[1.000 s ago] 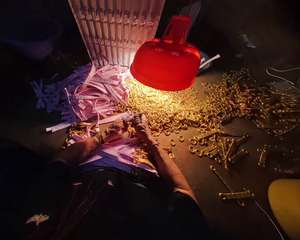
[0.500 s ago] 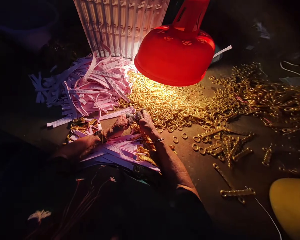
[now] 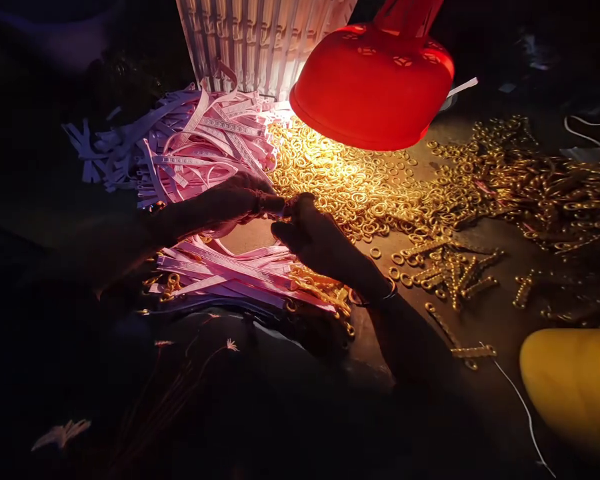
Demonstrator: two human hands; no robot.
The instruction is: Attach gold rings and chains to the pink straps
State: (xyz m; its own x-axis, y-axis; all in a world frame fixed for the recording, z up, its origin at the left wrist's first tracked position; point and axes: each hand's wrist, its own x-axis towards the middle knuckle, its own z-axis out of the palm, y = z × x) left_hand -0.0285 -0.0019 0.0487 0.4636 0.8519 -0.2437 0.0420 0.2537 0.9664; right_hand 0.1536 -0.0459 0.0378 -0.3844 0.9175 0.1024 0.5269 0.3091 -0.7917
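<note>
From my remote seat I see the bench, with pink straps piled at its far left and a red lamp over the middle. A strap bundle lies below the hands. The left hand reaches in from the left, fingers pointing right; the right hand angles up and left, fingers bent. Their fingertips come together, but in this shadow I can't tell what either pinches. Gold rings spread just beyond, under the light.
</note>
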